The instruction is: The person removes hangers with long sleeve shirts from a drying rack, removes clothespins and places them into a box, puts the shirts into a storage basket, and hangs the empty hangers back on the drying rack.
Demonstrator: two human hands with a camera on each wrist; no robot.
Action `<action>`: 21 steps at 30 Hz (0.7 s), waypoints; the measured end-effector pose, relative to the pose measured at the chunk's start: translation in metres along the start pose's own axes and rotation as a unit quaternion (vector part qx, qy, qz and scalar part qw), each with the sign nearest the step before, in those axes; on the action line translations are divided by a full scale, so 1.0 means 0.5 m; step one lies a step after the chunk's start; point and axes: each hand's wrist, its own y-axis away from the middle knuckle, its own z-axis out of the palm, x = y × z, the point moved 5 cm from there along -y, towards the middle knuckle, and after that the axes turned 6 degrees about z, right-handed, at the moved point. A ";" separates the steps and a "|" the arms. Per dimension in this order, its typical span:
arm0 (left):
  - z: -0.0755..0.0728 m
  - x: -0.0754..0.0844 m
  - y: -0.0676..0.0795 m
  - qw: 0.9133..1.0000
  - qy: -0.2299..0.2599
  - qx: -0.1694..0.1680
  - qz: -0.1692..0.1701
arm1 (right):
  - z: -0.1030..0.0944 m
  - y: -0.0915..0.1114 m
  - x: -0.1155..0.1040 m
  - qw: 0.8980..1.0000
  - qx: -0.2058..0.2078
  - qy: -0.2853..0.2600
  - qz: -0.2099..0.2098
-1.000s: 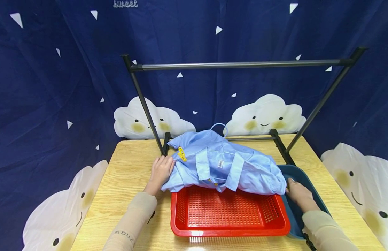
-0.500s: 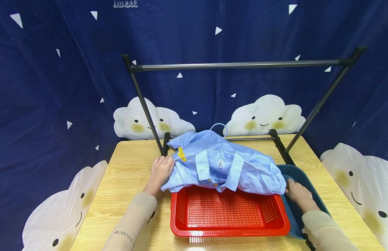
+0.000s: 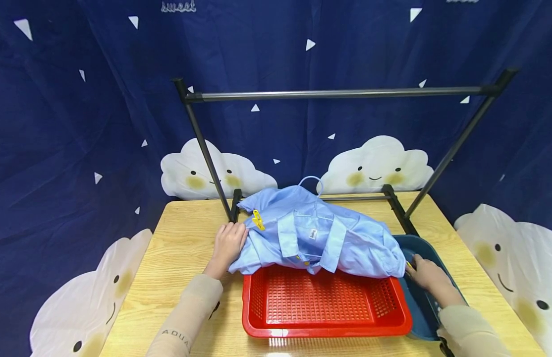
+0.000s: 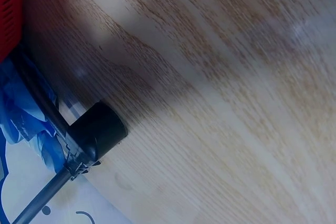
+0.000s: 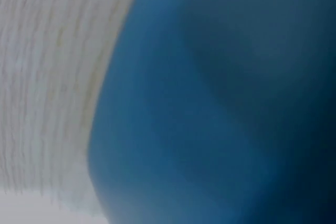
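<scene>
A light blue collared shirt [image 3: 303,238] on a light blue hanger [image 3: 310,178] lies across the back of a red perforated basket [image 3: 327,330]. One yellow clothespin [image 3: 258,219] is clipped at its left shoulder. My left hand [image 3: 229,244] grips the shirt's left edge beside that clothespin. Over the dark blue bin [image 3: 420,307], my right hand [image 3: 431,278] pinches a small yellow clothespin [image 3: 409,265], mostly hidden by the fingers, close to the shirt's right end. Neither wrist view shows a hand; the right one is filled mostly by the blurred blue bin [image 5: 173,103].
A clothes rack with a metal crossbar [image 3: 338,93] and black uprights stands behind the shirt on the wooden table [image 3: 182,238]. One black rack foot [image 4: 102,132] shows in the left wrist view. A navy curtain [image 3: 276,59] with clouds hangs behind.
My right hand has shifted slightly within the bin and turned, and a yellow tip now shows at its fingertips. The left hand and the shirt have stayed put.
</scene>
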 end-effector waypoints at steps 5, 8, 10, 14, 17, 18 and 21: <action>-0.001 0.002 -0.001 1.000 0.001 0.001 -0.001 | -0.028 0.007 -0.008 0.999 0.014 -0.011 -0.027; -0.001 0.003 -0.002 1.000 0.003 -0.001 0.002 | -0.050 0.013 -0.016 0.999 0.019 -0.014 -0.034; -0.002 0.003 -0.002 1.000 0.004 -0.003 0.002 | -0.071 0.020 -0.029 0.998 0.029 -0.019 -0.042; -0.003 0.003 -0.002 1.000 0.005 -0.002 0.001 | -0.119 0.035 -0.070 0.996 0.069 -0.021 -0.053; -0.003 0.003 -0.002 1.000 0.004 -0.003 -0.001 | -0.158 0.046 -0.106 0.990 0.123 -0.020 -0.068; -0.003 0.002 -0.002 1.000 0.003 -0.001 -0.001 | -0.170 0.049 -0.119 0.986 0.144 -0.020 -0.076; -0.001 0.001 -0.001 1.000 0.004 -0.002 -0.002 | -0.204 0.063 -0.160 0.974 0.200 -0.026 -0.100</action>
